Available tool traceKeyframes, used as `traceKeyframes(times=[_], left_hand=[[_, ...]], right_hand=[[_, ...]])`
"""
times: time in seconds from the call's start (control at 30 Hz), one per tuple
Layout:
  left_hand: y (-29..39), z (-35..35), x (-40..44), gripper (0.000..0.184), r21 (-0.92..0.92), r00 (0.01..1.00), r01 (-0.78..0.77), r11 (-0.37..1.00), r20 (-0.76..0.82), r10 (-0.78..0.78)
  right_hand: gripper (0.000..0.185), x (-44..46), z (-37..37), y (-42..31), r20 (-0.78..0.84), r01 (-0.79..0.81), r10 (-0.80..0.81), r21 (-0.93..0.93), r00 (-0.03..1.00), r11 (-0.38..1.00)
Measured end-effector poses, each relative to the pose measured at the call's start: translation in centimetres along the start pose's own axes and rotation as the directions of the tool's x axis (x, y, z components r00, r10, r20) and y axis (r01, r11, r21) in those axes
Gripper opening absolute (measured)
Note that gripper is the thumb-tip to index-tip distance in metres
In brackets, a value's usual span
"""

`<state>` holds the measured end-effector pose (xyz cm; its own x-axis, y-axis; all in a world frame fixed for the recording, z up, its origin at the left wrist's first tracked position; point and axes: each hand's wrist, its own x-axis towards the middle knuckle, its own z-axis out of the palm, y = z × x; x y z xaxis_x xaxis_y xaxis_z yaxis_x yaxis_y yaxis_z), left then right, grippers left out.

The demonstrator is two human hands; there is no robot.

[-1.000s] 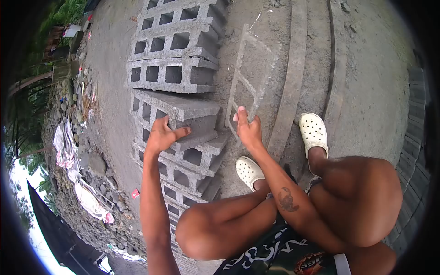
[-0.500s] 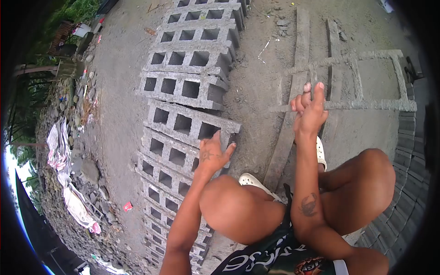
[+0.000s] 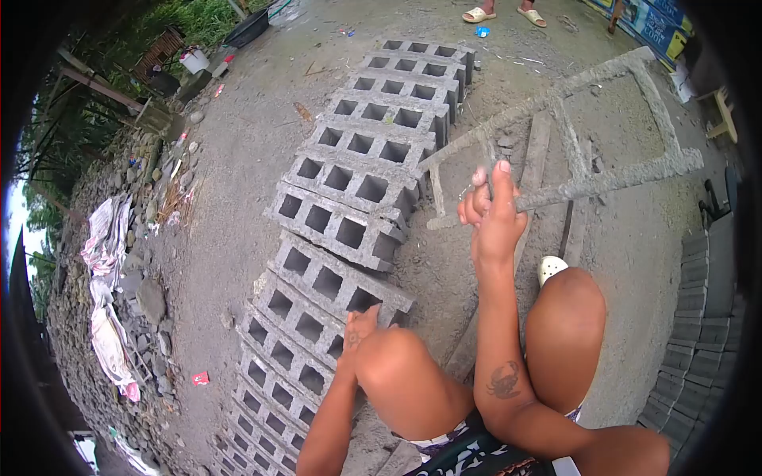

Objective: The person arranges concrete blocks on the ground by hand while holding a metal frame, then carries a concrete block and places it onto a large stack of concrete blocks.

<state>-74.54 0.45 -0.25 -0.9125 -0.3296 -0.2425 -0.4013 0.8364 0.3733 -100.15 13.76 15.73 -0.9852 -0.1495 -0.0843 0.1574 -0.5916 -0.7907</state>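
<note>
My right hand (image 3: 494, 202) is closed round one end bar of a ladder-like frame (image 3: 567, 135), grey with caked cement. The frame tilts up to the right above the ground, its far end pointing away from me. Low on the left, my left hand (image 3: 361, 327) touches a hollow concrete block (image 3: 327, 270) by its nearest cavity. My knee covers part of that hand, and its fingers are mostly hidden. This block sits slightly askew in a long row of similar hollow blocks (image 3: 349, 163).
Wooden planks (image 3: 533, 155) lie beneath the frame. A stack of grey slabs (image 3: 684, 341) stands at the right edge. Stones and crumpled sacks (image 3: 111, 317) line the left. Another person's sandalled feet (image 3: 508, 14) are at the top, near a black tub (image 3: 246, 28).
The frame in my right hand has swung upward and leftward toward the row. My left hand stays at the same block, now partly behind my knee. The view has shifted.
</note>
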Motion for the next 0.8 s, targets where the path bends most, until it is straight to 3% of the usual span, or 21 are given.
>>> traceKeyframes(times=[0.2,0.3,0.33,0.43,0.53,0.77,0.8], left_hand=[[2.3,0.4,1.0,0.076,0.093,0.961,0.258,0.962,0.073,-0.265],[1.8,1.0,1.2,0.066,0.050,0.967,0.229,0.972,0.107,-0.233],[2.6,1.2,1.2,0.065,0.154,0.962,0.254,0.955,0.064,-0.266],[3.6,1.6,2.3,0.056,0.148,0.878,0.422,0.894,0.179,-0.444],[3.8,1.7,2.8,0.059,0.065,0.833,0.514,0.855,0.198,-0.516],[4.1,1.5,3.4,0.062,0.154,0.777,0.570,0.807,0.218,-0.591],[3.9,1.4,3.1,0.060,0.210,0.851,0.466,0.860,0.159,-0.500]], right_hand=[[0.038,7.1,-4.3,-0.7,-0.017,-0.375,0.375,-0.021,0.927,0.927],[0.038,10.6,-6.1,-1.3,-0.027,-0.510,0.514,0.098,0.857,0.855],[0.037,12.0,-6.3,-1.4,-0.022,-0.538,0.547,0.156,0.837,0.828],[0.036,14.4,-7.6,-2.2,-0.030,-0.595,0.612,0.201,0.790,0.778],[0.040,16.1,-9.4,-2.7,-0.049,-0.652,0.663,0.139,0.747,0.745],[0.038,19.1,-10.5,-1.7,-0.054,-0.665,0.667,0.048,0.743,0.745],[0.037,19.4,-10.5,-1.7,-0.055,-0.663,0.664,0.044,0.745,0.747]])
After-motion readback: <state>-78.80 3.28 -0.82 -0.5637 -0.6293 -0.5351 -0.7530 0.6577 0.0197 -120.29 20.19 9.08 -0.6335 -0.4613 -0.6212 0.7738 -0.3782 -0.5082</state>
